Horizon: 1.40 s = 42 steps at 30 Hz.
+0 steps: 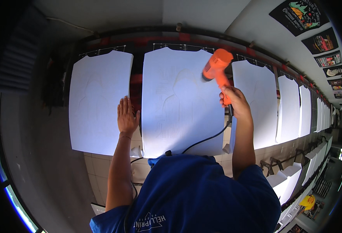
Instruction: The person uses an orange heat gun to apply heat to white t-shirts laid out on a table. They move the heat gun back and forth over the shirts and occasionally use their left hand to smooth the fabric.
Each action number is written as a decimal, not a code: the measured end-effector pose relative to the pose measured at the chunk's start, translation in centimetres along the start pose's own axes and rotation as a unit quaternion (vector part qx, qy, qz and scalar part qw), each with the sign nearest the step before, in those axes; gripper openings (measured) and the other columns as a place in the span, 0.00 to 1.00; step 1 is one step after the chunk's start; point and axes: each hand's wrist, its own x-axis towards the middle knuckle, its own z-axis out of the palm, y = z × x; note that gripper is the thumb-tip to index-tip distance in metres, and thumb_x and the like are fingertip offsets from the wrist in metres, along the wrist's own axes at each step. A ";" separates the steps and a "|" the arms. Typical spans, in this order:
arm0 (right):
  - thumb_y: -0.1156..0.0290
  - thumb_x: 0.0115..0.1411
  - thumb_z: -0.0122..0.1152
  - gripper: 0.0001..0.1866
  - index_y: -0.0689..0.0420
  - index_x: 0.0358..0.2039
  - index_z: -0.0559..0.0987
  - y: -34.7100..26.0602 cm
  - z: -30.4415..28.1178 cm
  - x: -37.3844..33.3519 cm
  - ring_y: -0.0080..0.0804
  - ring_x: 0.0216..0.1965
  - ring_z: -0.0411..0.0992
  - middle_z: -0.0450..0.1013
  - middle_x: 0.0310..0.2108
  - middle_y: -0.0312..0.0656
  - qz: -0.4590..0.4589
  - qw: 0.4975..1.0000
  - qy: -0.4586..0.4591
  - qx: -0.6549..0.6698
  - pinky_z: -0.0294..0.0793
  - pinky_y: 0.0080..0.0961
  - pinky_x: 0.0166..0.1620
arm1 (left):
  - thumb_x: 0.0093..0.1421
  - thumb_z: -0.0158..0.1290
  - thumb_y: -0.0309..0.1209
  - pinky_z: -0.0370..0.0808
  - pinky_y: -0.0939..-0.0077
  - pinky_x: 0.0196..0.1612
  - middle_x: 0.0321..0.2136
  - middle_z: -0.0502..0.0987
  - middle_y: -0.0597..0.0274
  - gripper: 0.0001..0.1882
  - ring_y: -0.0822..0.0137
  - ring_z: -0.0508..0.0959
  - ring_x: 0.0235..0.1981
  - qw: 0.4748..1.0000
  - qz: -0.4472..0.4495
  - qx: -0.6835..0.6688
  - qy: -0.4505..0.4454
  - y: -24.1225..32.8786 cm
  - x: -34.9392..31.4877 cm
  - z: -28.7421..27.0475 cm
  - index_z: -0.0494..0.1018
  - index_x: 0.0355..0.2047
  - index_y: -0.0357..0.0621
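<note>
My right hand (237, 102) is wrapped round the handle of an orange heat gun (219, 64). Its dark nozzle points down and left over the upper right of the middle white shirt panel (159, 77). A faint outline of a figure shows on that panel. From the handle a black cord (206, 138) curves down toward my body. My left hand (127, 118) lies flat, fingers stretched out, on the right edge of the left white shirt panel (87, 132), which also bears a faint design.
Further white panels (254, 105) lie on boards in a row running off to the right. A dark rail with red parts (147, 30) runs behind them. Printed dark sheets (320, 41) hang on the right wall. Another row of white panels (286, 181) stands at the lower right.
</note>
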 end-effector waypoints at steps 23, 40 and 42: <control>0.58 0.61 0.59 0.17 0.60 0.37 0.72 1.3 -0.4 -4.2 0.23 0.24 0.71 0.71 0.26 0.36 0.061 0.998 -0.003 -0.006 0.69 0.21 0.26 | 0.60 0.51 0.40 0.48 0.55 0.70 0.67 0.53 0.49 0.39 0.50 0.51 0.69 0.999 0.014 -0.027 0.028 0.0 -0.1 0.3 0.51 0.66 0.35; 0.57 0.62 0.58 0.17 0.61 0.37 0.73 1.9 -1.7 -7.8 0.22 0.23 0.71 0.70 0.25 0.35 0.066 0.997 0.028 -0.020 0.70 0.20 0.26 | 0.60 0.51 0.40 0.50 0.55 0.69 0.66 0.55 0.47 0.38 0.49 0.53 0.68 0.999 0.020 -0.028 0.040 0.1 -0.1 0.3 0.53 0.65 0.34; 0.57 0.62 0.57 0.18 0.61 0.40 0.73 2.4 -0.6 -8.4 0.22 0.23 0.69 0.69 0.25 0.34 0.056 0.997 0.041 -0.035 0.69 0.19 0.26 | 0.59 0.51 0.40 0.51 0.55 0.69 0.66 0.55 0.47 0.38 0.49 0.53 0.68 0.998 0.025 -0.028 0.048 0.1 0.1 0.2 0.53 0.65 0.34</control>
